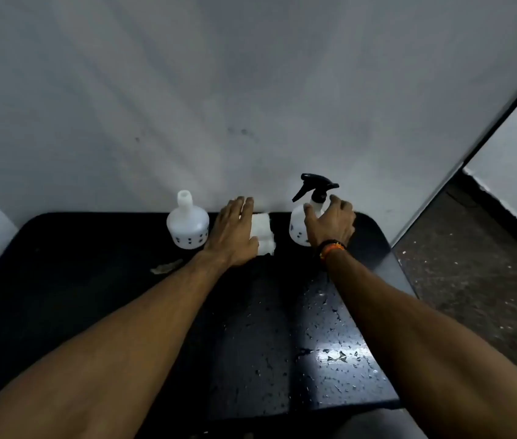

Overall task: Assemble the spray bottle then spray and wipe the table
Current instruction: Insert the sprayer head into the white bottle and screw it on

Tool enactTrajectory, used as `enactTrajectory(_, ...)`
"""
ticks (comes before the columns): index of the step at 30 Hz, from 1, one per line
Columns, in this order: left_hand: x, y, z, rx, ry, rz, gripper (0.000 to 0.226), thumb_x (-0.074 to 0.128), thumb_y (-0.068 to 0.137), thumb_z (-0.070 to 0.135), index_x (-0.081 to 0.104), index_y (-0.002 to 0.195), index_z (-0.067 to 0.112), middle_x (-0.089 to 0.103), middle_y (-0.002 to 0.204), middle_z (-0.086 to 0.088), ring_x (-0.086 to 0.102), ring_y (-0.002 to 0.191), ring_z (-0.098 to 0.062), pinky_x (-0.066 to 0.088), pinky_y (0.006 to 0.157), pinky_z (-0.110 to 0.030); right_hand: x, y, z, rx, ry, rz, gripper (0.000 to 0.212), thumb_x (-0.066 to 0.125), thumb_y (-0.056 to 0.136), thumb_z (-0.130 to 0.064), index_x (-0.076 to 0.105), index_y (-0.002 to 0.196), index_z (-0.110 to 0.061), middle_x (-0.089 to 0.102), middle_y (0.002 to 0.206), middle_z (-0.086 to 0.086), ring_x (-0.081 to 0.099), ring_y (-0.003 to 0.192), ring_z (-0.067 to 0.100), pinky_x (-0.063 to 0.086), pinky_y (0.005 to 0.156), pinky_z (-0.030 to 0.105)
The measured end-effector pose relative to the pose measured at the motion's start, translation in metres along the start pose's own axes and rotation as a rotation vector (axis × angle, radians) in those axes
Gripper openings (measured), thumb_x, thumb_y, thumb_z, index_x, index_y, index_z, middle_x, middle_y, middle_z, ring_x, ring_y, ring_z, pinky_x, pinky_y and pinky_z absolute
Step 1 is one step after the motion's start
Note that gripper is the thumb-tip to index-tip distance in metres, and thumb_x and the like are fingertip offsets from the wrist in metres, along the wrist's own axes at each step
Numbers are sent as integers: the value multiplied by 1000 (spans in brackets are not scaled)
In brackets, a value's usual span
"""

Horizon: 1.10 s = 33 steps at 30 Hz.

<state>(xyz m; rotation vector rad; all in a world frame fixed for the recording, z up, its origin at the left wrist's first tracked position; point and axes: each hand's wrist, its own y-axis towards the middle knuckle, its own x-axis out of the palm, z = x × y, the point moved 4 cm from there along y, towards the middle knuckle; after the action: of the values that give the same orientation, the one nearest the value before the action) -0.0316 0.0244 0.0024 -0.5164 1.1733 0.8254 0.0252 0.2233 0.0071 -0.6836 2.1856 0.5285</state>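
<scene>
A white spray bottle (298, 226) with a black trigger head (314, 183) stands at the back right of the black table (92, 280). My right hand (330, 224) wraps around its body from the near side. A folded white cloth (263, 232) lies at the back middle. My left hand (235, 232) rests flat on the cloth's left part, fingers spread. A second white bottle (187, 226) without a head stands upright to the left of the cloth.
Water drops (330, 337) cover the table's right half. A small pale scrap (165, 267) lies on the table near the open bottle. A white wall (251, 90) rises right behind the table. The speckled floor (472, 274) lies to the right.
</scene>
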Motion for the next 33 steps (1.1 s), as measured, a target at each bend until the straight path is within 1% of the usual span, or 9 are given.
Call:
enactTrajectory(2,2,4,-2,-6,-1,5,85,56,94,25,6,160,6,6,167,-16,8,155,-32,10,125,-40,3,7,-3,8,43,6,66,62,91,-51,49,142,-11,49,141,15,45,131,36,39,106,53)
enactTrajectory(5,8,5,-4,-13,17,1,85,57,93,25,7,160,6,8,167,-15,8,155,-32,9,125,-40,7,15,-5,-17,115,14,53,61,93,-47,58,131,-11,58,134,13,50,127,35,42,105,51)
enactTrajectory(11,10,-2,1,-20,62,43,84,57,91,25,12,159,7,14,167,-13,9,155,-30,10,126,-43,-1,3,-4,-30,229,40,31,65,93,-40,64,113,-16,72,114,6,66,108,30,53,93,45)
enactTrajectory(14,11,-8,10,-18,3,63,85,59,91,31,14,159,6,17,166,-13,13,154,-29,10,126,-43,-11,-16,-8,-55,270,84,31,67,91,-42,66,108,-17,73,107,5,67,102,29,53,87,39)
enactTrajectory(17,13,-23,21,-8,-54,110,87,63,89,40,21,156,6,27,162,-14,22,151,-28,12,124,-45,-23,-36,-15,-62,342,101,30,69,88,-46,67,104,-21,74,101,1,68,96,24,51,82,33)
enactTrajectory(21,18,-43,34,-20,-210,125,106,69,81,61,18,157,8,26,163,-12,22,151,-27,12,124,-52,-38,-63,-24,-72,415,65,34,71,86,-51,70,104,-22,65,89,-11,61,86,12,55,84,35)
enactTrajectory(24,16,-60,38,-53,-275,129,122,72,70,73,14,158,11,26,163,-9,21,152,-24,10,126,-49,-47,-86,-25,-61,501,16,38,73,84,-52,71,104,-20,71,94,-7,67,92,14,58,87,40)
enactTrajectory(27,14,-78,35,-86,-340,142,128,73,63,78,14,158,14,27,163,-6,23,151,-21,9,127,-45,-53,-105,-19,-42,585,-21,38,75,84,-49,73,105,-18,75,96,-2,71,93,15,59,87,42)
enactTrajectory(33,8,-106,29,-100,-379,165,130,80,56,74,22,156,16,34,158,-4,30,146,-22,22,123,-46,-57,-131,-14,-12,665,-112,37,77,84,-45,74,108,-17,76,98,-3,71,94,13,60,88,42)
